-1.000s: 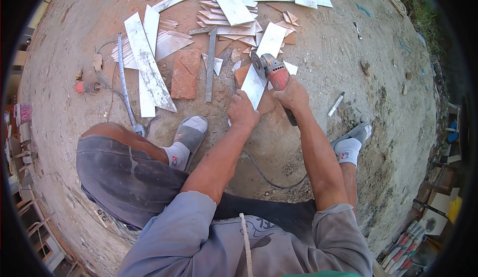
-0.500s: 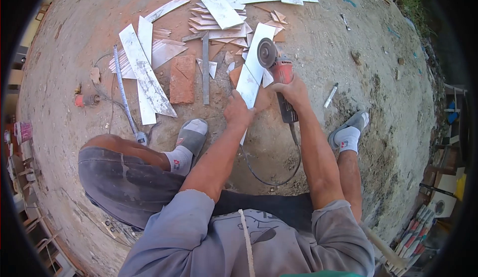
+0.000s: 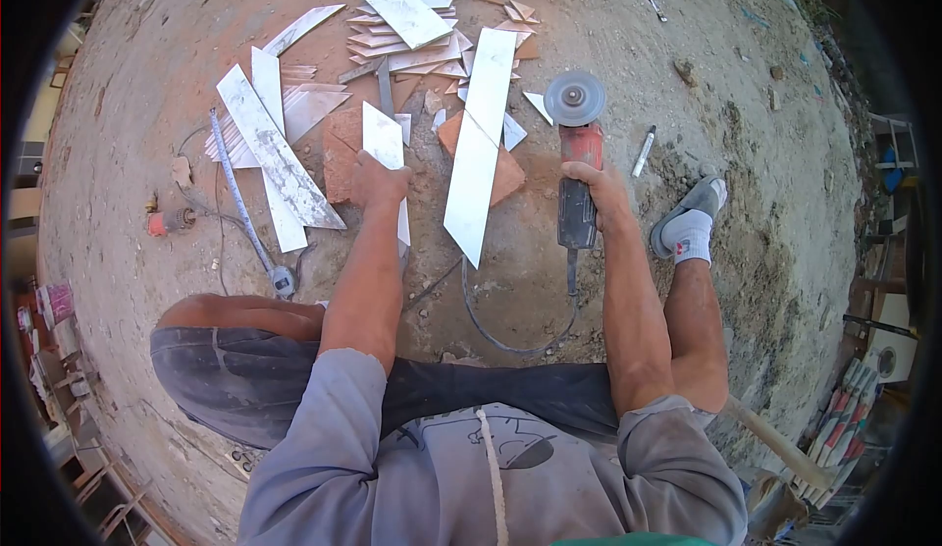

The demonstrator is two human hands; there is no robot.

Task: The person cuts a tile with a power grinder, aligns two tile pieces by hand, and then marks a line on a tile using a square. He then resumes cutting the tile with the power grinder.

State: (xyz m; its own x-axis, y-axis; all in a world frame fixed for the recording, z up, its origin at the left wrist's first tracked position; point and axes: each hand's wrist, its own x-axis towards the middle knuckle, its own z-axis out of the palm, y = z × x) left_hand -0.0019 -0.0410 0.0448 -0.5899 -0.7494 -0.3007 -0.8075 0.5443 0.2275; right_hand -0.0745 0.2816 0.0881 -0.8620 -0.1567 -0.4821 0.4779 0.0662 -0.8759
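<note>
My left hand [image 3: 381, 181] grips a narrow white tile strip [image 3: 383, 134] with a slanted end, held left of a brick. In my right hand [image 3: 599, 191] is a red and black angle grinder [image 3: 581, 144], its round disc [image 3: 575, 99] pointing away from me and its cord trailing below. Between the hands, a longer white tile strip [image 3: 475, 168] lies across a brick [image 3: 504, 175], with a slanted line across its upper part. Small white offcuts [image 3: 537, 106] lie near its far half.
Stacked tile pieces [image 3: 402, 41] lie ahead. More strips [image 3: 280, 149], an extended tape measure [image 3: 235, 183] and another brick [image 3: 341, 144] are on the left. A marker [image 3: 645, 151] rests on the dirt right of the grinder. My sandalled foot [image 3: 690, 217] is beyond it.
My left hand has moved left, away from the brick, carrying a tile strip. My right hand has drawn the grinder right, off the tile, and its disc now faces up.
</note>
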